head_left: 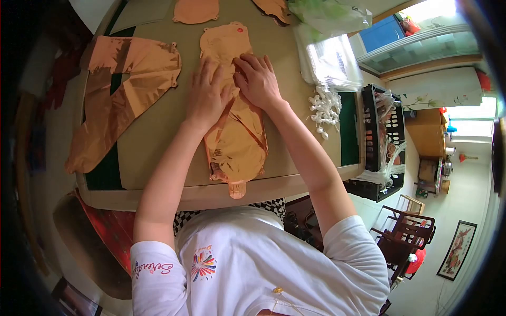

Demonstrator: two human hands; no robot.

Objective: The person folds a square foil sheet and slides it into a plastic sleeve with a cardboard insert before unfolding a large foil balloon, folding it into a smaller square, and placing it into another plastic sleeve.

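Note:
A folded rose-gold foil balloon [240, 147] lies lengthwise on the table in front of me, with a short tab at its near end and a small red dot [240, 30] near its far end. My left hand [208, 95] rests palm down on its left side, fingers stretched out over the foil. Across from it, my right hand [258, 79] presses on the foil's right side with fingers apart and slightly bent. Neither hand visibly grasps anything. Another flat foil balloon [147, 66], shaped like a bent digit, spreads out to the left.
More foil pieces, including a pink-gold one [196, 10], lie at the table's far edge. Clear plastic bags [329, 58] and a bunch of small white pieces [324, 110] are on the right. A black crate [377, 131] stands beside the table [295, 181].

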